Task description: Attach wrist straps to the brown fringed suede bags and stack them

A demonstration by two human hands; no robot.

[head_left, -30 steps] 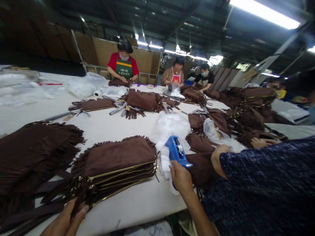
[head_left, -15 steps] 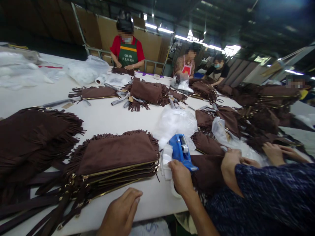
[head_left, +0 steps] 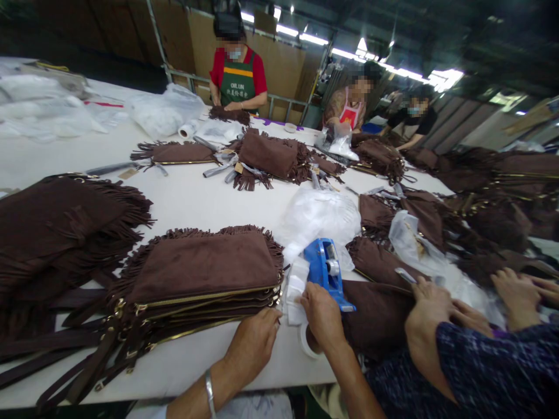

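A stack of dark brown fringed pouches (head_left: 201, 265) with gold zippers and straps lies in front of me. My left hand (head_left: 255, 343), with a silver bangle on its wrist, is closed in a pinch by the stack's right front corner, close to the metal zipper ends. What its fingertips hold is too small to make out. My right hand (head_left: 322, 314) is closed too, its fingertips at the edge of some white slips (head_left: 297, 288). Right behind it stands a blue tape dispenser (head_left: 324, 267). Whether a slip is between those fingers is hidden.
A white roll (head_left: 308, 343) sits near the table edge. More fringed pouches (head_left: 56, 233) lie left, with a pile of clear plastic bags (head_left: 318, 215) beyond the dispenser. At right, a co-worker's hands (head_left: 430, 302) work close by. Other people stand across the table.
My left hand has moved right and forward to the corner of the pouch stack, its fingers now pinched. My right hand stays by the slips. The whole view has shifted slightly.
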